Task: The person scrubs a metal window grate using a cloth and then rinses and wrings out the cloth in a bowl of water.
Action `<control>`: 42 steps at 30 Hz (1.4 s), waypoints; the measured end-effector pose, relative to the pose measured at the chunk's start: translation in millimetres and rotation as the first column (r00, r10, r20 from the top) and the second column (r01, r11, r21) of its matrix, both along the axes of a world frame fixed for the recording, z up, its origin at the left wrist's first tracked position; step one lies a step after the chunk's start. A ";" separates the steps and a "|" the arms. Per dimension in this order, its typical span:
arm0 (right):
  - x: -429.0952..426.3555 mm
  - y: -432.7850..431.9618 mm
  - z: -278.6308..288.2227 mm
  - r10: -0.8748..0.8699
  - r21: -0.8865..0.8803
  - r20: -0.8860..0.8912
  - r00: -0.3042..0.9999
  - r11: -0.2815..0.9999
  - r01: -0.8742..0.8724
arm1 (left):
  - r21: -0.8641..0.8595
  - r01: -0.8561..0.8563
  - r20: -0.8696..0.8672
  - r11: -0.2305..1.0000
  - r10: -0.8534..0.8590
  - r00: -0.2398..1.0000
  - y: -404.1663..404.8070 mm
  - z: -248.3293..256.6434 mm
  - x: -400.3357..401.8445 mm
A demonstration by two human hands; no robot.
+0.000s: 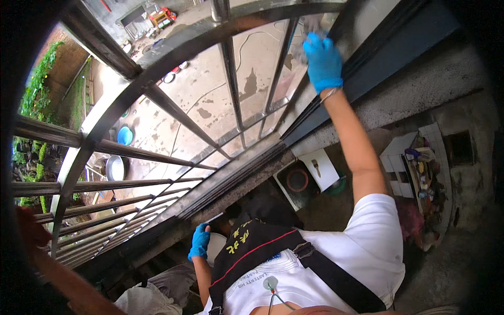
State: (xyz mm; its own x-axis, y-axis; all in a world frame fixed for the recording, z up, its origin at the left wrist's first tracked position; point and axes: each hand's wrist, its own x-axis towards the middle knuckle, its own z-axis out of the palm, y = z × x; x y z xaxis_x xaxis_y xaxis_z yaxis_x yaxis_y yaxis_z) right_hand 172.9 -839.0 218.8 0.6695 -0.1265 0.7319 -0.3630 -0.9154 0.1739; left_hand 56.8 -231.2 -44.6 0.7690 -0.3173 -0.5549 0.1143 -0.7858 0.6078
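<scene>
My right hand, in a blue rubber glove, reaches up to the side of the window. It presses a crumpled grey cloth-like wad, partly blurred, near the glass beside the dark window frame. Low at my left side is my left hand, gloved in blue too, with its fingers curled. A thin pale strip shows by its thumb, and a pale rounded object lies beside it, partly behind my black apron. Whether that hand grips either one is unclear.
Curved metal window bars stand outside the frame. Beyond them are a concrete yard, a blue basin and a metal basin. Below my right arm is a stove-like unit; a cluttered tiled counter stands further right.
</scene>
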 end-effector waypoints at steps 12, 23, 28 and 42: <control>0.2 -21.8 -252.6 0.384 0.971 -0.013 0.923 0.224 -0.079 | 0.066 -0.179 0.008 0.982 0.179 0.984 37.6 26.0 -35.3; -36.1 81.7 -71.8 0.254 0.860 0.492 0.833 -0.288 -0.420 | -0.046 -0.324 -0.015 0.945 0.323 0.946 51.2 15.3 -84.0; -27.9 187.0 32.5 0.479 0.591 0.727 0.492 -0.072 -0.803 | -0.175 -0.419 0.024 0.891 0.430 0.903 72.5 16.8 -76.7; 47.6 364.0 109.4 0.698 -0.109 0.460 0.549 0.658 -0.745 | -0.253 -0.497 -0.163 0.830 0.470 0.867 120.8 -11.4 -94.6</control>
